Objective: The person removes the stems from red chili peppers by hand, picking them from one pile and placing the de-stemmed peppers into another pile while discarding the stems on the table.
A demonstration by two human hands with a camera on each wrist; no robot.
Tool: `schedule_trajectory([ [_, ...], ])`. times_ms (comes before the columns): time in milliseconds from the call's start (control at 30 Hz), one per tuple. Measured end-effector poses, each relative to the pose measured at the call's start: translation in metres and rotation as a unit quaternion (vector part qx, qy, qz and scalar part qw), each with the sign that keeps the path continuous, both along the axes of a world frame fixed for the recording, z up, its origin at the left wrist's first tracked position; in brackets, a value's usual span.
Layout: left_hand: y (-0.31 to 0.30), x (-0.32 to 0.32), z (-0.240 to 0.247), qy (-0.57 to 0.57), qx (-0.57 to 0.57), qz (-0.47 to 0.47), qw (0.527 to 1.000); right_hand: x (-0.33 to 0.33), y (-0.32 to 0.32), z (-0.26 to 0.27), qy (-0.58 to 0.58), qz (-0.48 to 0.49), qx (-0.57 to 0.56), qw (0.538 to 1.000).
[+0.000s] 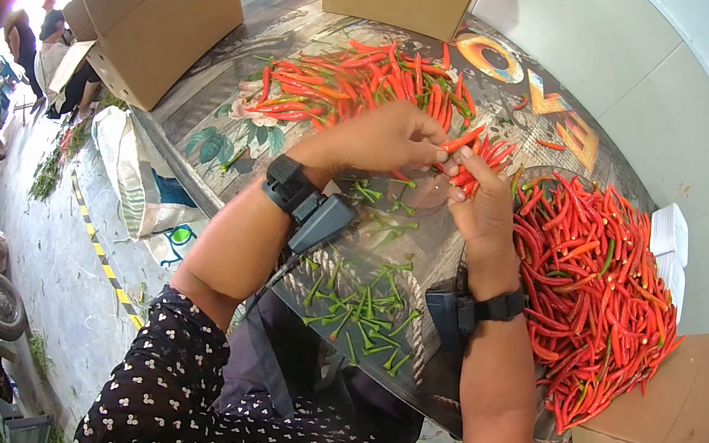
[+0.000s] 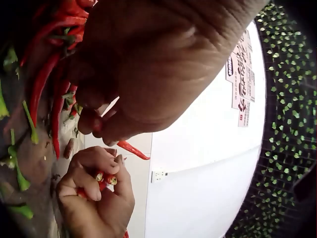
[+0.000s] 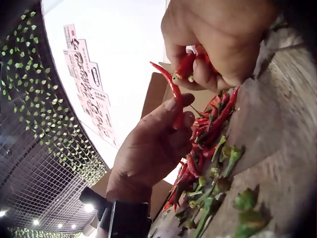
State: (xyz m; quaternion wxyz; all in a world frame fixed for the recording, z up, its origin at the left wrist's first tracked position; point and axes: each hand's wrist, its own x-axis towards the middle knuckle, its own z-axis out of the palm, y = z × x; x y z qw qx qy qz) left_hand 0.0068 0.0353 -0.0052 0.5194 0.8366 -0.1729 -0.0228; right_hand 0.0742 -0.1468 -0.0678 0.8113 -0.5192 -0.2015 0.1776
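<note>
My left hand (image 1: 377, 140) pinches one red chili pepper (image 3: 171, 82) between thumb and fingers, its thin tip pointing up and away in the right wrist view. Close beside it, my right hand (image 1: 484, 210) grips a small bunch of red chilies (image 1: 497, 155) in its curled fingers. In the left wrist view, stemless cut ends (image 2: 106, 179) of that bunch show between the right thumb and fingers. Behind the left hand lies a spread of red chilies (image 1: 368, 75), some with green stems. Loose green stems (image 1: 363, 311) are scattered on the table below both hands.
A large heap of red chilies (image 1: 591, 278) stands at the right, with white foam trays (image 1: 670, 236) behind it. Cardboard boxes (image 1: 164, 15) stand at the table's left and far edges, and an open carton (image 1: 660, 400) is at lower right. People stand far left.
</note>
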Motion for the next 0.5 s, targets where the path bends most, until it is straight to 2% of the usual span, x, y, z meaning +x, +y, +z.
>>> schedule_trajectory([
  [33,0.000,0.001,-0.001,0.000,0.000,0.000,1.000,-0.011,0.003,0.013,0.000,0.000,0.000,1.000],
  [100,-0.001,0.000,-0.001,0.030,-0.031,0.007,0.999,-0.030,0.005,0.036,0.116,0.020,0.044,0.992],
  [233,0.000,-0.005,0.009,0.070,-0.013,0.039,0.997,-0.029,0.004,0.035,0.105,0.030,0.053,0.993],
  [300,0.002,-0.003,0.006,0.100,-0.091,0.094,0.986,-0.027,0.003,0.033,0.095,-0.036,0.042,0.994],
  [400,0.002,-0.007,0.010,0.108,-0.079,0.116,0.984,-0.023,0.002,0.030,0.092,-0.055,0.041,0.993],
  [500,0.003,-0.002,0.001,0.051,-0.044,0.087,0.994,-0.025,0.003,0.031,0.072,-0.054,0.035,0.995],
])
